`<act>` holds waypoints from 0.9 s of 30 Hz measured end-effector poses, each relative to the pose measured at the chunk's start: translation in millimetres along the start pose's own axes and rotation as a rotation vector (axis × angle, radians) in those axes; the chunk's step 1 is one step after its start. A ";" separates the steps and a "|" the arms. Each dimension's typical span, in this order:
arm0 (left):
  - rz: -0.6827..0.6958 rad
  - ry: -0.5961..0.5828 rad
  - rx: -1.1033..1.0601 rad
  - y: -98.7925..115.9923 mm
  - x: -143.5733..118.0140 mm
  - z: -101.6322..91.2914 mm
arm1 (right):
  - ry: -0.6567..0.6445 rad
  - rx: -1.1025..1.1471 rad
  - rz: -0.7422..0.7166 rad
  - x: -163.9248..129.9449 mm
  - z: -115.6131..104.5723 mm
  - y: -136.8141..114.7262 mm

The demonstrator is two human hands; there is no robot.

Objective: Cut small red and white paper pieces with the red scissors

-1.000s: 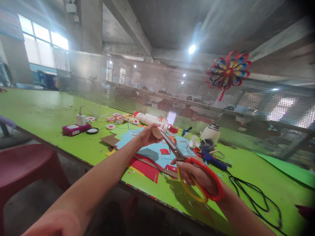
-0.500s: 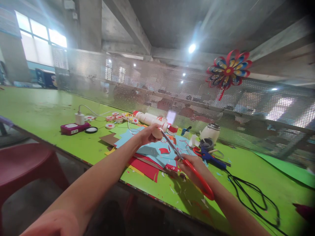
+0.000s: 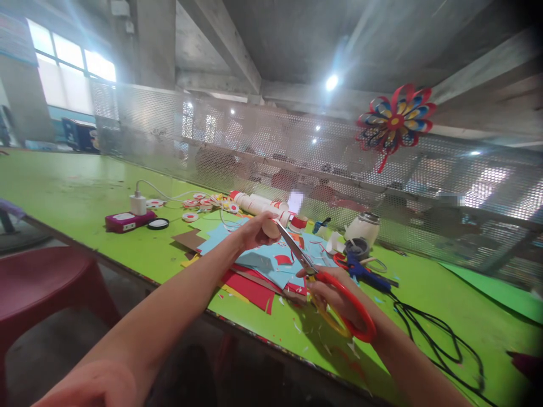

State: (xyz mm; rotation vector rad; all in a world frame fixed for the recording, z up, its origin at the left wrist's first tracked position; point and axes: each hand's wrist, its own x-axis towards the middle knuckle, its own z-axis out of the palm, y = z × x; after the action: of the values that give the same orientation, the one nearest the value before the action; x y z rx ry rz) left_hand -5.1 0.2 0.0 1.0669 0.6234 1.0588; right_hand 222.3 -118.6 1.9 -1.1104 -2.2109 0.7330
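Small piece [image 3: 270,228] half-hidden in left hand [image 3: 254,233]

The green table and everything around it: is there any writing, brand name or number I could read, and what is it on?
No text can be read anywhere.
The scissors in the right hand show no brand.
The small piece in the left hand shows no print.
The pink device has a pale patch, too small to read.
The white jar is too blurred to show any label.

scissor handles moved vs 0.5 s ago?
Yes. The scissors handles have spread apart in the right hand; they sit in much the same spot beside the blue glue gun.
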 end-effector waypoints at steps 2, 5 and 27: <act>-0.004 0.008 -0.009 0.7 -1.8 1.7 | 0.000 -0.005 -0.013 0.5 0.0 1.3; -0.012 0.018 -0.017 1.7 -4.1 3.8 | -0.002 -0.016 -0.028 1.1 -1.0 0.0; 0.052 0.034 -0.064 2.1 0.3 -0.2 | -0.084 -0.065 -0.046 -2.7 2.0 -11.4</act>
State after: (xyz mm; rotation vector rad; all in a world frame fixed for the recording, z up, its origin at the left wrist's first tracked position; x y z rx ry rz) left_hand -5.9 0.8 1.9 1.0154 0.5884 1.1367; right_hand 216.3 -127.1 7.7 -1.0745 -2.3381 0.7044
